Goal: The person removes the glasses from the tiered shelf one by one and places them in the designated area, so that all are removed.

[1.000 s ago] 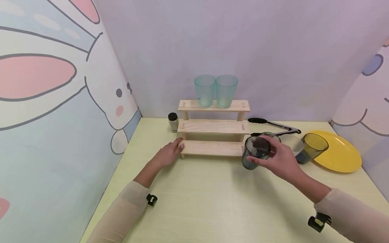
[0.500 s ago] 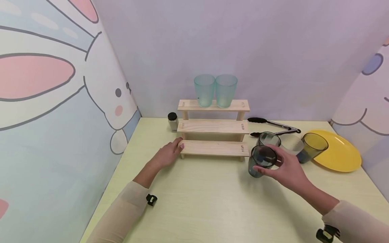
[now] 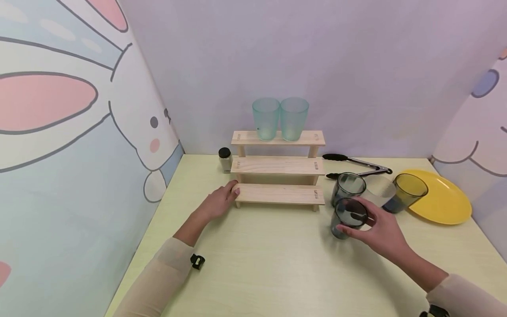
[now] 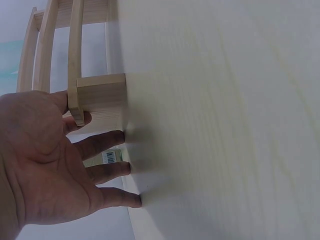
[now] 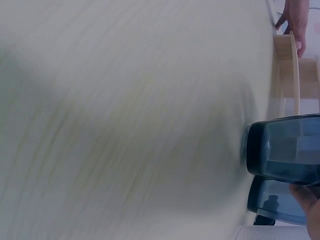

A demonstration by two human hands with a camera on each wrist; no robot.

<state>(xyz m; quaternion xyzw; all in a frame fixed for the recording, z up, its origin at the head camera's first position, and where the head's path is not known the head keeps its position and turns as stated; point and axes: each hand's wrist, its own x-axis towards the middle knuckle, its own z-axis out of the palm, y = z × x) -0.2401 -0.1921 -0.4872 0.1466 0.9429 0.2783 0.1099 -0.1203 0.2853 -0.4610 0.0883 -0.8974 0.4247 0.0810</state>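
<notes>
Smoky glass (image 3: pixel 343 217) in right hand (image 3: pixel 383 231)

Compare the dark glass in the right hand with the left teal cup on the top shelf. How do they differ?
The dark glass is smoky and see-through; the left teal cup is pale and frosted. The dark glass is gripped by the right hand, while the left teal cup stands on the top shelf. Both are open-topped.

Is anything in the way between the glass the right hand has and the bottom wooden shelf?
No, nothing visible. The right hand grips the front dark glass; the bottom shelf is to its left. Another dark glass stands close behind the held one, beside the shelf's end, not between.
</notes>
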